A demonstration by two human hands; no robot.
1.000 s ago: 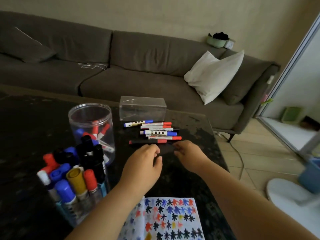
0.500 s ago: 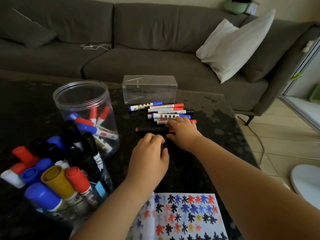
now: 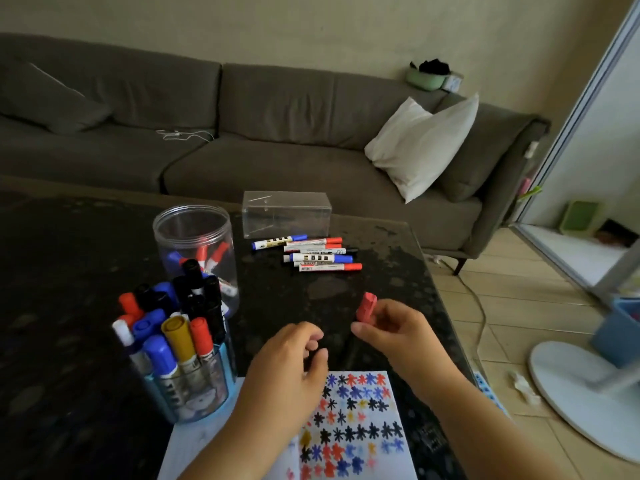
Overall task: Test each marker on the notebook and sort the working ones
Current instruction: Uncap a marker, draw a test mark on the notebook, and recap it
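Observation:
My right hand [image 3: 391, 332] pinches a black-bodied marker with a red cap [image 3: 366, 307]. The cap points up and away from me, and the dark body is hard to make out against the black table [image 3: 69, 306]. My left hand [image 3: 294, 368] hovers just left of it above the notebook's top edge, fingers loosely curled, with nothing visible in it. The open notebook [image 3: 360, 417] lies at the near edge, its page covered with coloured star-shaped test marks. A row of several whiteboard markers [image 3: 311, 254] lies on the table beyond my hands.
A blue cup [image 3: 187, 389] packed with several thick markers stands at the near left. Behind it is a clear jar [image 3: 195, 244] holding a few markers. A clear plastic box [image 3: 285, 213] sits at the far edge. A sofa lies beyond, a fan base [image 3: 568, 386] to the right.
My right hand has taken the red-capped marker off the table and drawn it back towards me. My left hand pulled back a little. The camera tilted up.

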